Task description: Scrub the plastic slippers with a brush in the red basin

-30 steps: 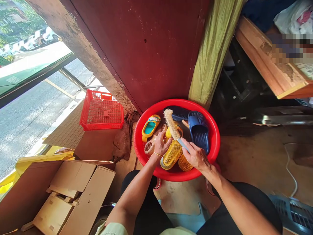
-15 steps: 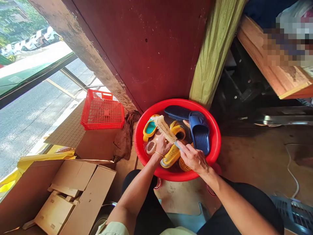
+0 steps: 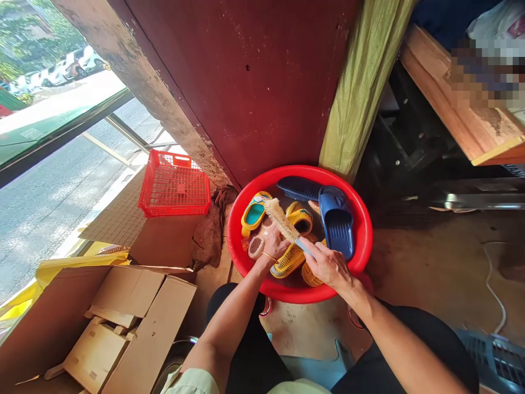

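- Right hand [image 3: 328, 267] closes firmly around a bristle brush [image 3: 282, 220], its head angled far left
- Left hand [image 3: 274, 246] grasps a small slipper [image 3: 256, 247] low inside a red plastic basin [image 3: 301, 174], among yellow and navy slippers

- we wear a thin gold bangle [image 3: 268, 256] on our L wrist [image 3: 261, 264]
- pale green long-sleeve top [image 3: 184, 384], sleeves pushed back out of view? no: cuffs hidden
- black trousers [image 3: 250, 339] on both legs

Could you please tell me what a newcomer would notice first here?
The red basin on the floor stands out, holding yellow slippers and navy slippers. Over it, the right hand grips a bristle brush. To the left, a red plastic crate sits near an open cardboard box.
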Action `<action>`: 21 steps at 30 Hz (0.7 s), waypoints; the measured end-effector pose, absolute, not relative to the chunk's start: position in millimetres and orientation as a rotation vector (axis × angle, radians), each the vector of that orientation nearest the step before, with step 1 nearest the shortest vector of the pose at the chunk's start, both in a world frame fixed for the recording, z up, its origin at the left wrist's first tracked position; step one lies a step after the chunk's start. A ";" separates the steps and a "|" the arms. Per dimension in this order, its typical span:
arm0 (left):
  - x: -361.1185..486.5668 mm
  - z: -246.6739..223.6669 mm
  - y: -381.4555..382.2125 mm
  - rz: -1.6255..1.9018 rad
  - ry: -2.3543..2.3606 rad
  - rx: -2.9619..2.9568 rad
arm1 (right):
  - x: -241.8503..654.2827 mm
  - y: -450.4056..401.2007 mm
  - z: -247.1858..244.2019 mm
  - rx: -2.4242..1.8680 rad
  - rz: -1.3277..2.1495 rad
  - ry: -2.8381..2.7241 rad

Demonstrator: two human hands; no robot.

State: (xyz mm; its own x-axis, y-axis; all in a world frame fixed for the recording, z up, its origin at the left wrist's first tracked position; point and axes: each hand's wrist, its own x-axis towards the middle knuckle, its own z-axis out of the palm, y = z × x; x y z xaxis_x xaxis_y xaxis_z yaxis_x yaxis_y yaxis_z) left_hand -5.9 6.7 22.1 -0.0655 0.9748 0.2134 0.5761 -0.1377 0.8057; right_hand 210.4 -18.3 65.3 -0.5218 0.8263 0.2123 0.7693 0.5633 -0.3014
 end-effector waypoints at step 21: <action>-8.2 44.9 7.9 1.624 1.562 1.339 | 220.8 -8.2 55.2 -1.180 0.508 -2.198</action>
